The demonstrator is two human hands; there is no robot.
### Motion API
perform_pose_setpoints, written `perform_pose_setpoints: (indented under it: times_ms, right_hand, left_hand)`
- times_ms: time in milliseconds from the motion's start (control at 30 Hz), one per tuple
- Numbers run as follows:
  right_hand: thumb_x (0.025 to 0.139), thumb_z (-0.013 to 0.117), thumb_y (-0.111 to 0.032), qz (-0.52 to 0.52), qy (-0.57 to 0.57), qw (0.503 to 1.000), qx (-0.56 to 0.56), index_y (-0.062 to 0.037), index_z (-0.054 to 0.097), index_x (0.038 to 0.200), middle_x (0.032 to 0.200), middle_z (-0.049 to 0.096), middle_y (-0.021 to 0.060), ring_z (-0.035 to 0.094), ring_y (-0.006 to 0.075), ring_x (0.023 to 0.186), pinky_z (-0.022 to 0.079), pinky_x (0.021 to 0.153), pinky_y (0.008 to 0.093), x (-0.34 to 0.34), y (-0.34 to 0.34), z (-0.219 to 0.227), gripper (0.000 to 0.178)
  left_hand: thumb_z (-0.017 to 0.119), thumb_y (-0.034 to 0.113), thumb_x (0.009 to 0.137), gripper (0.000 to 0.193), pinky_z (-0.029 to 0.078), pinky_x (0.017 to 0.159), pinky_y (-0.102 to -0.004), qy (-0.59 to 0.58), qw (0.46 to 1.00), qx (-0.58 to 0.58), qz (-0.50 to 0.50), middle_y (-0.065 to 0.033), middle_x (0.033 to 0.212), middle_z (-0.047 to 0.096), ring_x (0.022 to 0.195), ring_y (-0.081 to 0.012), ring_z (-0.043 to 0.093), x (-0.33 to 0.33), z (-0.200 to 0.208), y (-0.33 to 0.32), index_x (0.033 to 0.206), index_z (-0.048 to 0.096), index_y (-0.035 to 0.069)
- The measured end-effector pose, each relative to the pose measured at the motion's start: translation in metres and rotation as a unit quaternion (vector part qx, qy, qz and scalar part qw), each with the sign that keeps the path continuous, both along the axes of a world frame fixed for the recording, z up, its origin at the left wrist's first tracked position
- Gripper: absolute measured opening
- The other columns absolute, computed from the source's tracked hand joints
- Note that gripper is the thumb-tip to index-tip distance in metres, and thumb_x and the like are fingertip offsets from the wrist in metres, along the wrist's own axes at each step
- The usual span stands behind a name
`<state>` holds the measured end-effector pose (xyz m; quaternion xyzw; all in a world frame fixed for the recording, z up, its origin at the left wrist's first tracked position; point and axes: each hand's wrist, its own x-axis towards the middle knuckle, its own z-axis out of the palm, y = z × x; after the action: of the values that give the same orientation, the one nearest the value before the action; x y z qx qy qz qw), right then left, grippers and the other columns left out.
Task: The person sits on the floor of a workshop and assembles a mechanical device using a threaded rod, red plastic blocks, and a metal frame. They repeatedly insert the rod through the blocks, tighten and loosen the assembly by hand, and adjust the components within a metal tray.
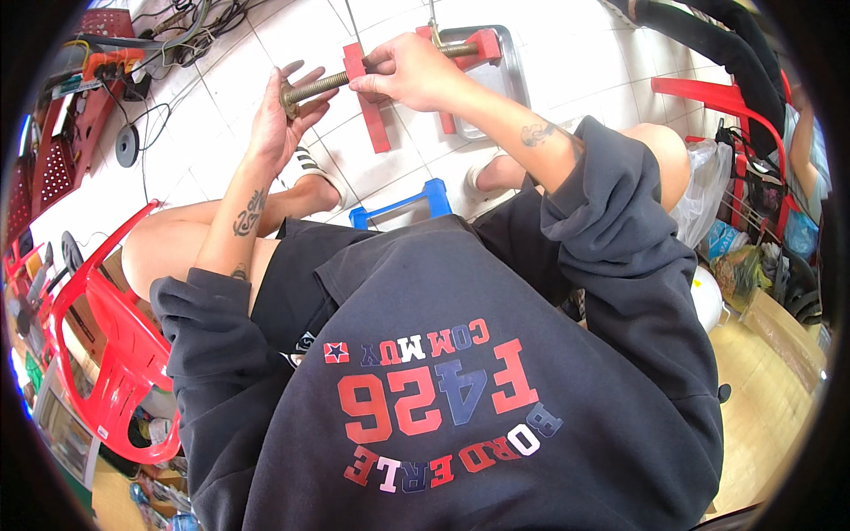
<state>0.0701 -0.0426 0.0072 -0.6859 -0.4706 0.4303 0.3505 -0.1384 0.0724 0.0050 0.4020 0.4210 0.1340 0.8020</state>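
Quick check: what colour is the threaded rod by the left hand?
The threaded rod is dull brassy gold, best seen in the head view.

I see white floor tiles [589,53], a red plastic chair [128,345] at near left and another red chair [695,89] far right

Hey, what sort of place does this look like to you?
Probably a small workshop or repair shop, though I can't be certain. A threaded rod is being handled with a red bar, tangled cables lie at upper left, and a metal tray sits on the tiled floor.
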Motion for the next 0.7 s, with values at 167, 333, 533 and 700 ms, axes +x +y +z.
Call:
perform_pose_setpoints:
  times_ms: [167,333,533,700]
  right_hand:
    - [0.082,0.081,-0.039,0.001,-0.027,1.000,0.000,0.0054,0.073,0.105,0.079,0.073,0.0178,0.070,0.0268,0.074,0.055,0.075,0.0364,-0.001,-0.001,0.003,0.051]
    - [0.082,0.081,-0.042,0.004,-0.017,1.000,-0.007,0.0034,0.074,0.105,0.083,0.074,0.0175,0.071,0.0257,0.075,0.055,0.076,0.0366,0.002,-0.002,0.006,0.051]
    - [0.081,0.082,-0.042,0.005,-0.002,1.000,-0.007,0.0025,0.075,0.104,0.081,0.073,0.0159,0.071,0.0262,0.078,0.056,0.077,0.0370,0.002,-0.002,0.001,0.050]
    - [0.086,0.079,-0.031,0.022,-0.025,0.999,-0.011,0.0015,0.058,0.134,0.100,0.072,0.0185,0.072,0.0237,0.093,0.056,0.087,0.0359,0.001,0.001,0.017,0.062]
  left_hand:
    - [0.027,0.055,0.107,0.056,0.061,0.063,-0.0218,0.143,0.984,0.058,-0.084,-0.0196,0.120,0.068,0.082,-0.0245,0.075,0.005,0.012,0.008,0.126,0.050,0.008]
    - [0.024,0.053,0.105,0.051,0.060,0.056,-0.0227,0.238,0.964,0.032,-0.110,-0.0215,0.093,0.073,0.070,-0.0218,0.074,0.008,0.017,0.024,0.103,0.050,0.009]
    - [0.022,0.047,0.107,0.051,0.058,0.052,-0.0262,0.155,0.986,-0.020,-0.053,-0.0249,0.089,0.071,0.061,-0.0220,0.070,0.003,0.016,0.016,0.117,0.046,0.004]
    - [0.022,0.053,0.107,0.060,0.055,0.048,-0.0245,0.172,0.981,-0.005,-0.087,-0.0229,0.085,0.070,0.058,-0.0198,0.068,-0.002,0.016,0.012,0.124,0.047,0.001]
